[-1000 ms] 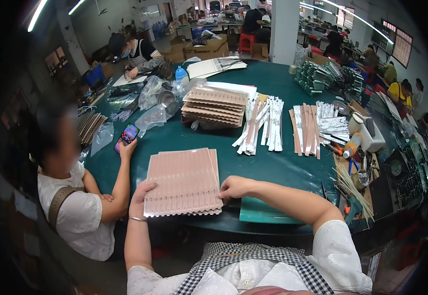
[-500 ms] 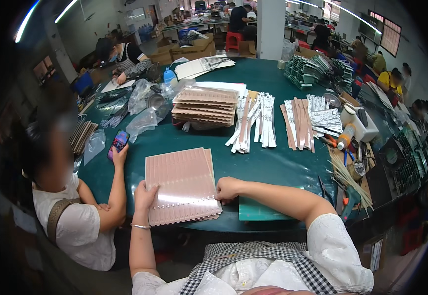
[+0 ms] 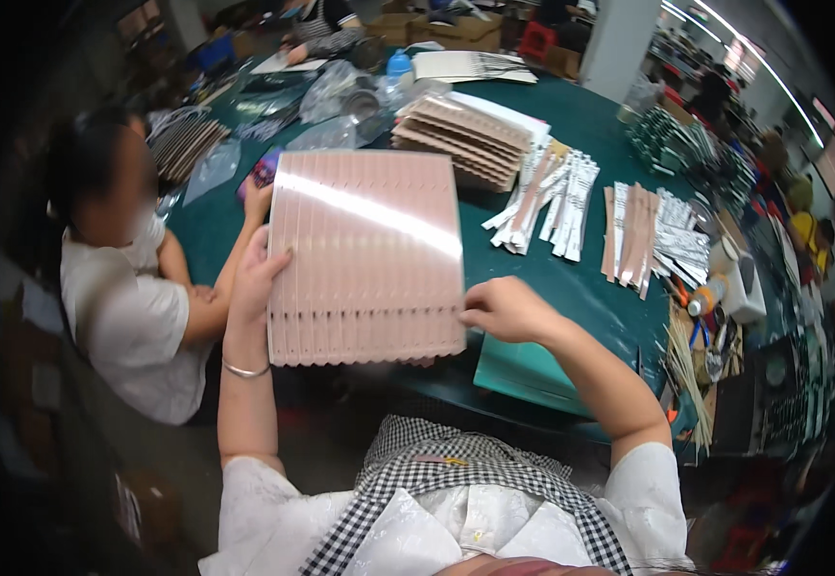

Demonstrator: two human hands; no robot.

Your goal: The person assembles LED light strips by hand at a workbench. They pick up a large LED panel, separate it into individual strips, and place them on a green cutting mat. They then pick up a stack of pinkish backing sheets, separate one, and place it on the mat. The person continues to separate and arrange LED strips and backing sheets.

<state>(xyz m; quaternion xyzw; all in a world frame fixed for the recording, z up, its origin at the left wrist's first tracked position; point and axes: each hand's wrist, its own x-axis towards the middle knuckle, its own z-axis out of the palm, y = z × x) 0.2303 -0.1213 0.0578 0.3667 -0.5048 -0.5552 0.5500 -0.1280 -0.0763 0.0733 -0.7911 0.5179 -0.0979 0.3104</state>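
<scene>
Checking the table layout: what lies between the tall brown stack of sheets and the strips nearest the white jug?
In the head view, another bunch of strips, mostly white, lies between them on the green table.

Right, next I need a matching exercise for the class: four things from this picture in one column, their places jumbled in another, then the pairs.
1. Left hand
2. Right hand
3. Teal panel
4. Blue bottle

A. Lying at the table's near edge
B. Toward the table's far side
C. Gripping the pink sheets' left side
D. At the sheets' right edge

Pairs: 1-C, 2-D, 3-A, 4-B
</scene>
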